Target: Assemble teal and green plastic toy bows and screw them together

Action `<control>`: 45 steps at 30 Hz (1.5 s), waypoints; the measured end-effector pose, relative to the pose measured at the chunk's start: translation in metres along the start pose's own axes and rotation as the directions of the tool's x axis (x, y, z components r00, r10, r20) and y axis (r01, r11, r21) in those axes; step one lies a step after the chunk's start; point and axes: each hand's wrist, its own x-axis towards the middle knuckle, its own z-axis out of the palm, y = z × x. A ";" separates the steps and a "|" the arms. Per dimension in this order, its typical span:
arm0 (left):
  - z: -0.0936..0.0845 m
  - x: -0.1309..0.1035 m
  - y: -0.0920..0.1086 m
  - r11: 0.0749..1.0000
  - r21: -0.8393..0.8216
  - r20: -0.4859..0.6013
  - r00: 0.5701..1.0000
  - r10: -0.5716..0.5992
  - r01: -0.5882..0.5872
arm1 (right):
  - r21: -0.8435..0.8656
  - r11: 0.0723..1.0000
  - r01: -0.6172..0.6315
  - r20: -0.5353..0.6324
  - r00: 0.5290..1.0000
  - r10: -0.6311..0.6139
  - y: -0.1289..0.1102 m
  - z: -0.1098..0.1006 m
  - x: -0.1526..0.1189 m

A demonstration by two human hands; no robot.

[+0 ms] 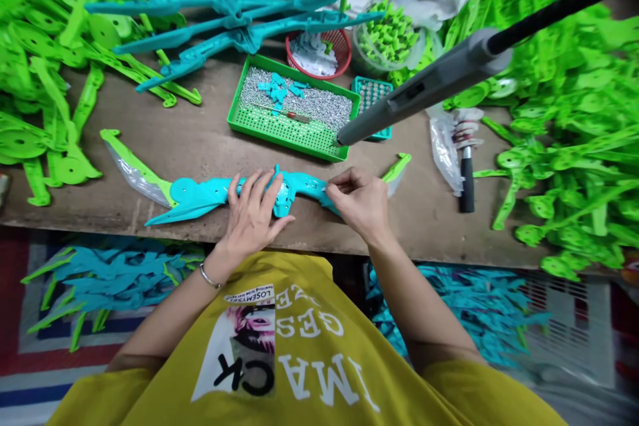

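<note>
Bow (202, 195), one, turquoise, with green tips: laid crosswise on the bench (424, 229), close to the near edge. Left grip (252, 212): spread over the bow just left of its middle, fingers not closed. Right grip (363, 205): thumb and fingertips brought together at the right limb; whether a small part was pinched there could not be told. Tray (287, 136), one, green, beyond the bow: stocked with screws (324, 105), blue pieces (277, 88) and a red-handled tool (298, 118). Driver (424, 83), one, grey, on a black cable: slanted, its tip seen against the tray's near right corner.

Hazards, as judged: the bow, being long and curved, could be rocked or turned if pressed off-centre. Any small part could be dropped through a loose pinch and lost over the near edge. If the bow was swung, its left tip could be snagged in the left heap (74, 170). Screws could be spilled if the tray was knocked.
</note>
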 end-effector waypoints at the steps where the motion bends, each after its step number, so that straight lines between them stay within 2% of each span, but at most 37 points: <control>1: 0.001 0.000 -0.001 1.000 -0.002 -0.004 1.000 0.002 -0.002 | 0.001 1.000 0.000 -0.001 1.000 0.000 0.000 0.001 -0.001; 7: 0.002 0.000 -0.002 1.000 -0.016 -0.022 1.000 0.006 -0.007 | -0.017 1.000 0.018 0.008 1.000 -0.018 -0.002 0.006 -0.004; 13: 0.002 -0.001 -0.002 1.000 0.000 -0.032 0.999 0.021 -0.021 | -0.085 0.995 0.041 -0.034 0.998 -0.044 0.000 0.005 -0.002; 19: 0.001 -0.001 -0.002 1.000 -0.003 -0.001 1.000 0.004 -0.004 | -0.072 0.994 0.087 0.057 0.995 -0.083 0.002 0.003 -0.002; 24: 0.000 -0.001 -0.002 1.000 -0.005 0.000 1.000 0.002 -0.002 | -0.169 0.974 0.150 0.104 0.985 -0.134 0.001 0.004 0.002; 26: 0.000 -0.001 -0.002 1.000 -0.008 -0.001 1.000 0.001 -0.002 | -0.178 0.965 0.194 0.166 0.972 -0.165 0.001 0.000 0.006; 29: -0.001 -0.001 -0.001 1.000 -0.010 0.010 1.000 -0.018 0.018 | -0.088 0.963 0.256 0.256 0.940 -0.226 0.007 -0.014 0.012; 33: -0.007 0.009 0.003 0.996 0.045 0.091 0.993 -0.075 0.072 | -0.011 0.949 0.314 0.113 0.944 -0.311 0.026 -0.041 0.016; 34: -0.009 0.012 0.004 0.995 0.065 0.116 0.989 -0.087 0.079 | -0.036 0.938 0.346 0.124 0.933 -0.339 0.031 -0.047 0.015; 39: -0.021 0.018 0.017 0.989 0.141 0.168 0.983 -0.072 0.048 | -0.159 0.841 0.517 0.372 0.820 -0.434 0.042 -0.071 0.002; 42: -0.031 -0.001 0.029 0.989 0.148 0.114 0.993 -0.012 -0.005 | -0.216 0.794 0.568 0.416 0.789 -0.452 0.041 -0.083 -0.012; 45: -0.039 -0.036 0.036 0.980 0.189 0.015 0.998 0.054 -0.056 | -0.156 0.767 0.623 0.557 0.696 -0.453 0.043 -0.089 -0.027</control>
